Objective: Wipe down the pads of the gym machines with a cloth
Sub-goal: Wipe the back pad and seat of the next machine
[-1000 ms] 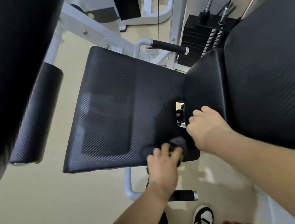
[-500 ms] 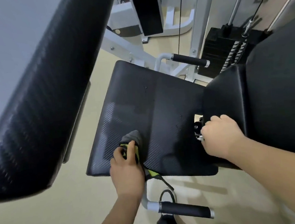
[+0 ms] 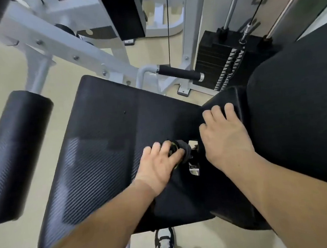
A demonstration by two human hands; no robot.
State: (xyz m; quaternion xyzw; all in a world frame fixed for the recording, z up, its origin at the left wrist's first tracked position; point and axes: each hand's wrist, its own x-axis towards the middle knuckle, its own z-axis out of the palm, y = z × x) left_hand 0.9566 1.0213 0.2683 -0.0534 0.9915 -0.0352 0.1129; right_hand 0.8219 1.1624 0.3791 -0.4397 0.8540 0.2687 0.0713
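1. The left hand [image 3: 160,165] holds a bunched dark grey cloth with yellow-green trim [image 3: 182,149] down on the wide black textured vinyl seat pad [image 3: 105,148]. Its fingers curve loosely over the wad and its thumb lies alongside
2. The cloth sits at the rear of the seat pad, just beside the gap where bare metal hinge hardware [image 3: 194,168] shows
3. The right hand [image 3: 225,138] braces on the lower lip of the tall black vinyl backrest pad [image 3: 297,122], with its fingers bent over the ridge. How firmly it grips cannot be told
4. The cloth looks soft, light and limp, so it would probably wipe best wadded under the palm and fingers, not pinched by a corner. Loose trim could snag on the hinge
5. The vinyl looks firm and smooth, so the cloth should slide easily under moderate pressure
6. The black cylindrical roller pad [image 3: 18,146] lies well apart on the left, and it too likely needs wiping
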